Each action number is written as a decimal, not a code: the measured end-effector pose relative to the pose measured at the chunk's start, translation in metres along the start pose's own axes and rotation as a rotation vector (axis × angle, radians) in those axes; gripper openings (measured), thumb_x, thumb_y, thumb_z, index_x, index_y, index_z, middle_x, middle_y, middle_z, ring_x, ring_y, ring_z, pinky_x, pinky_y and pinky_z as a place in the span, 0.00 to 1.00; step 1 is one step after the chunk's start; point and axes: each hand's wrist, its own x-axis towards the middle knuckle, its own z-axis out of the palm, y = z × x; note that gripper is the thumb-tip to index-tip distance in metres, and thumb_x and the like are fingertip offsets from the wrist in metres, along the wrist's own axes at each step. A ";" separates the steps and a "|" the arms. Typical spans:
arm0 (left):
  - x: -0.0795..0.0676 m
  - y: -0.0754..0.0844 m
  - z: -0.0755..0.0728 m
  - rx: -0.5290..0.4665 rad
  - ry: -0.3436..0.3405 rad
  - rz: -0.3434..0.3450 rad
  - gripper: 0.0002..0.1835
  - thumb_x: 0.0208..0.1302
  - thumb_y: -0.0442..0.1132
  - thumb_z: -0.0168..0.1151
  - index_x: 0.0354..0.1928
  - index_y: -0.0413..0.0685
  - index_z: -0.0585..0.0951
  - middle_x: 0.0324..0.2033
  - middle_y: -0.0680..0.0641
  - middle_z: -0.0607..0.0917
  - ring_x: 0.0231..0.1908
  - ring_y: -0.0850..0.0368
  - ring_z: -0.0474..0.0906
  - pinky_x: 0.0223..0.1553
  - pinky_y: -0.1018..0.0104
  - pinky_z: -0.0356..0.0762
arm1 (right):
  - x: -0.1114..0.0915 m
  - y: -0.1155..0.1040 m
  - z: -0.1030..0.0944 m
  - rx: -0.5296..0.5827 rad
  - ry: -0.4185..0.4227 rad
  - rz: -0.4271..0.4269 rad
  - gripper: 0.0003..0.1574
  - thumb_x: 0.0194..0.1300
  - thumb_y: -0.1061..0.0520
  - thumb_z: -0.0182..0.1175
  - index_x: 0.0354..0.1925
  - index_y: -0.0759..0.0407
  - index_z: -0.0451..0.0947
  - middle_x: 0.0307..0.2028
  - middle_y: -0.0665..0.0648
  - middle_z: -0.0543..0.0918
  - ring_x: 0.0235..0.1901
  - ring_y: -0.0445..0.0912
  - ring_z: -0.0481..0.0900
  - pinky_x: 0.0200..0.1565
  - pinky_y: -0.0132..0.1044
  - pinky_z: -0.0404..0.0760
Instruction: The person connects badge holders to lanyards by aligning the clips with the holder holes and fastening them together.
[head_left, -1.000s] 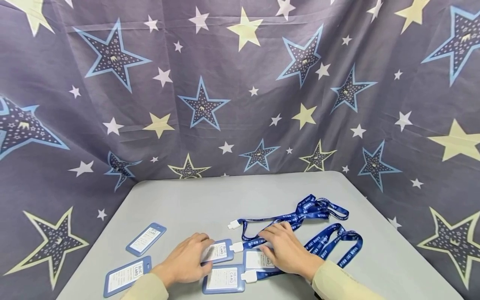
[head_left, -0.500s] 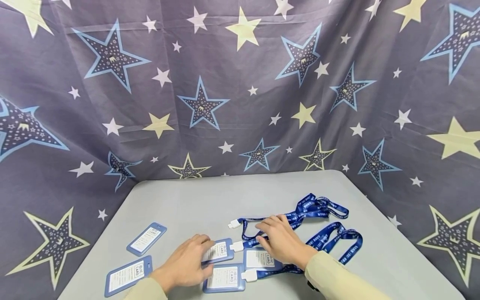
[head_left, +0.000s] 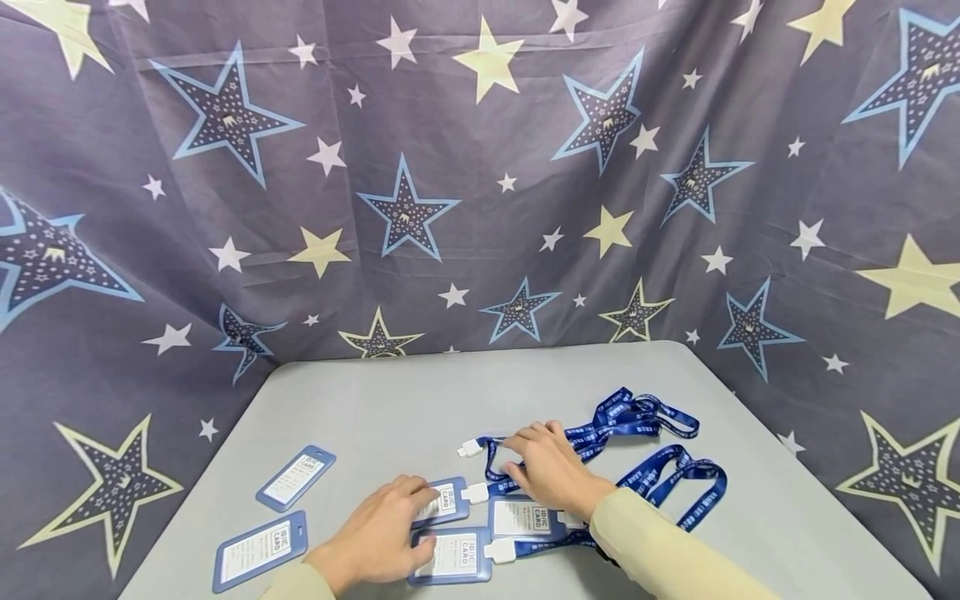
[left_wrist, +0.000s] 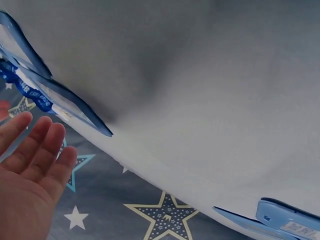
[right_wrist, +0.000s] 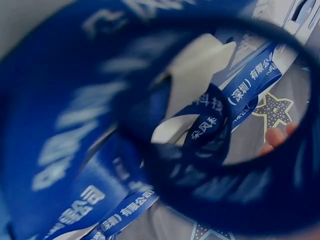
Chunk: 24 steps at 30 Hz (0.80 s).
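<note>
My left hand [head_left: 382, 525], fingers relaxed, lies over the left parts of two blue-framed ID card holders, the upper one [head_left: 447, 500] and the lower one [head_left: 453, 557]. In the left wrist view its fingers are apart beside card holder edges [left_wrist: 75, 107]. My right hand [head_left: 551, 467] reaches over a blue printed lanyard [head_left: 622, 412], fingertips at the strap just right of its loose white clip [head_left: 471, 447]. Under the right wrist lies a third card holder [head_left: 521, 518]. White clips [head_left: 475, 493] join lanyards to the holders. Blurred lanyard loops [right_wrist: 80, 115] fill much of the right wrist view.
Two more card holders, one farther back [head_left: 296, 477] and one nearer [head_left: 260, 550], lie at the left without lanyards. Another lanyard [head_left: 705, 504] loops at the right. The grey table [head_left: 390, 408] meets a star-printed curtain [head_left: 480, 208] behind.
My right hand has moved left, off the third card holder, to the strap near the loose white clip. My left hand has stayed nearly still.
</note>
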 end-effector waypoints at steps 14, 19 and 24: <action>-0.001 0.002 0.004 0.000 0.006 0.000 0.30 0.53 0.52 0.69 0.57 0.43 0.83 0.52 0.48 0.83 0.53 0.53 0.78 0.58 0.51 0.79 | 0.022 -0.006 0.012 -0.013 -0.051 0.041 0.23 0.71 0.45 0.64 0.58 0.55 0.83 0.53 0.53 0.86 0.53 0.49 0.79 0.55 0.47 0.69; -0.001 0.002 0.003 -0.004 0.006 0.002 0.30 0.53 0.52 0.69 0.57 0.43 0.84 0.52 0.48 0.83 0.53 0.53 0.78 0.58 0.51 0.79 | 0.028 -0.007 0.017 -0.010 -0.055 0.044 0.24 0.71 0.45 0.64 0.58 0.55 0.83 0.55 0.53 0.86 0.54 0.49 0.79 0.55 0.48 0.69; -0.001 0.002 0.002 -0.006 -0.002 -0.007 0.30 0.53 0.52 0.68 0.57 0.43 0.83 0.52 0.48 0.83 0.53 0.52 0.78 0.58 0.50 0.79 | 0.035 -0.008 0.023 -0.006 -0.071 0.040 0.25 0.70 0.46 0.65 0.60 0.55 0.82 0.57 0.54 0.85 0.56 0.49 0.79 0.56 0.47 0.69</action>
